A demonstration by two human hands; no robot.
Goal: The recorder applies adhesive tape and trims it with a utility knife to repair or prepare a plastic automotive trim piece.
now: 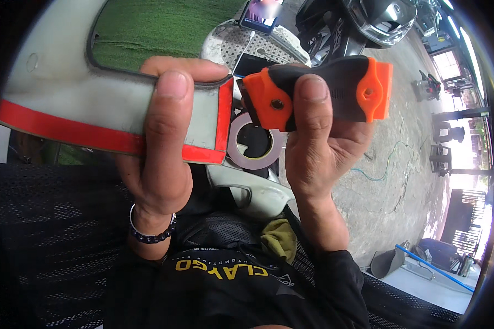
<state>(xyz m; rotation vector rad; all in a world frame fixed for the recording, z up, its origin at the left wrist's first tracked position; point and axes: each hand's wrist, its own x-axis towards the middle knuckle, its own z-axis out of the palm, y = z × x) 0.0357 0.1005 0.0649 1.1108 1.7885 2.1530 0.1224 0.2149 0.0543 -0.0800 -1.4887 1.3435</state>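
Note:
My left hand (167,131) grips a pale grey curved plastic panel (107,101), thumb on its face and a finger behind its upper edge. Red tape (74,129) runs along the panel's lower edge and up its right end. My right hand (318,148) is closed round an orange and black scraper (340,90), with the thumb lying across its dark handle. The scraper's left end points at the taped end of the panel, with a small gap between them. Behind that gap is a roll of tape (237,151), partly covered by the panel and the scraper.
A white perforated stool (219,46) carries a lit phone (260,16) and a dark device (255,66). Green turf (142,35) lies at the far left, a dark motorcycle (387,24) at the far right. Near my lap are another grey plastic part (271,197) and an olive cloth (280,238).

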